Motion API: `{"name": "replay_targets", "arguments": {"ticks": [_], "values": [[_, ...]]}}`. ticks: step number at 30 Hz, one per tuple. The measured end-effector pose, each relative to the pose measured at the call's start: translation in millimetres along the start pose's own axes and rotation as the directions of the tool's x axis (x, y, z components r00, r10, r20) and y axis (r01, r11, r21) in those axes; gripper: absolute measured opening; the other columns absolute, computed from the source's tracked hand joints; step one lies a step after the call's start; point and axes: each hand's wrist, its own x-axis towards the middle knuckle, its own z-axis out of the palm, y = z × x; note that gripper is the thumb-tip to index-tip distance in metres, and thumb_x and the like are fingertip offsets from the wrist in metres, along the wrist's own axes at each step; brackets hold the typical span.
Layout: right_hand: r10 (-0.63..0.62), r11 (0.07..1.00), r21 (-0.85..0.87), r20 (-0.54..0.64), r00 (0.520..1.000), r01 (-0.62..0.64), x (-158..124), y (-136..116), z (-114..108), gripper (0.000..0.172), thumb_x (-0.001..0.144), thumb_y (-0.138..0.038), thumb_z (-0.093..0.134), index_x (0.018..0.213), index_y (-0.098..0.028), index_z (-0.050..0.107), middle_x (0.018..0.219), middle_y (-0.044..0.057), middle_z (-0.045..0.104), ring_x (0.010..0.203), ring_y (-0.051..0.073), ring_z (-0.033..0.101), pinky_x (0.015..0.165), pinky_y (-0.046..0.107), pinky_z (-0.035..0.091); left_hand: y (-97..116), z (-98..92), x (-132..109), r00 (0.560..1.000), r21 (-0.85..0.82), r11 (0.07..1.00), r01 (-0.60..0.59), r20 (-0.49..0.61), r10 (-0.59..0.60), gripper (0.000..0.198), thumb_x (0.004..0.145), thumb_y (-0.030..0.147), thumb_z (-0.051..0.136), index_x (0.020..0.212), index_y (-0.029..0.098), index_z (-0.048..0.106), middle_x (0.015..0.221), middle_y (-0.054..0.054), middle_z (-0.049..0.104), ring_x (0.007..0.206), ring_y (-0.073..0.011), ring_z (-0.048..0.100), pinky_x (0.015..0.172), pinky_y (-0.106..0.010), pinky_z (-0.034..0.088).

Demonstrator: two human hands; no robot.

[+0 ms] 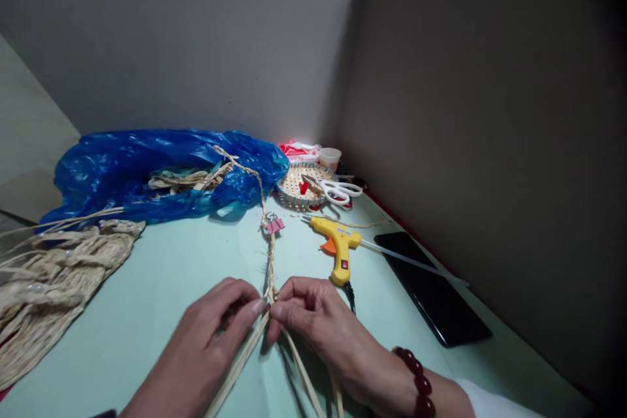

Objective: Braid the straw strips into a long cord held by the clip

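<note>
A braid of pale straw-like strands (pixel 272 261) runs down the middle of the table toward me. A pink binder clip (pixel 275 226) grips it farther up. At the braid's lower end my left hand (pixel 223 320) pinches strands between thumb and index finger. Close beside it on the right, my right hand (pixel 313 320) pinches the braid too, fingers curled. Loose strands (pixel 242 358) trail from the fingertips toward the near edge, some passing under my right hand. Exactly which strand each hand holds is partly hidden by the fingers.
A yellow glue gun (pixel 340 245) and a black phone-like slab (pixel 434 287) lie at right. Behind are white scissors (pixel 337 191) on a woven basket (pixel 289 196) and a paper cup (pixel 330 157). At left are a blue plastic bag (pixel 112 163) and a woven straw piece (pixel 63 287).
</note>
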Motion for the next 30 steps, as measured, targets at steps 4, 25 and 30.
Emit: {"name": "replay_targets", "arguments": {"ticks": [4,25,30], "values": [[-0.064,0.997,-0.031,0.045,0.997,0.066,1.4,5.3,-1.2,0.017,0.083,-0.03,0.058,0.076,-0.015,0.056,0.058,0.0,0.062,0.058,0.013,0.057,0.064,0.023,0.042,-15.8,11.0,10.9,0.946,-0.467,0.83,0.305,0.249,-0.207,0.025,0.083,0.045,0.057,0.077,0.02,0.054,0.058,0.005,0.052,0.038,-0.0041,0.03,0.04,-0.017,0.024],[-0.401,-0.27,-0.8,0.599,0.693,0.536,-18.1,21.5,6.2,0.014,0.083,-0.011,0.042,0.084,-0.013,0.056,0.069,0.007,0.062,0.056,0.018,0.054,0.044,0.03,0.032,-18.7,13.7,0.2,0.933,-0.493,0.793,0.358,0.151,-0.327,0.028,0.076,0.042,0.066,0.073,0.015,0.066,0.053,0.006,0.049,0.043,-0.0047,0.026,0.045,-0.019,0.017],[-0.469,-0.221,-0.81,0.576,0.669,0.543,-20.7,14.4,5.5,0.019,0.09,-0.018,0.042,0.081,-0.014,0.059,0.068,0.006,0.062,0.058,0.017,0.052,0.049,0.03,0.034,-15.3,13.2,0.0,0.93,-0.556,0.748,0.364,0.167,-0.329,0.021,0.069,0.033,0.075,0.073,0.014,0.067,0.07,-0.002,0.065,0.064,-0.0116,0.054,0.059,-0.02,0.039]]}}
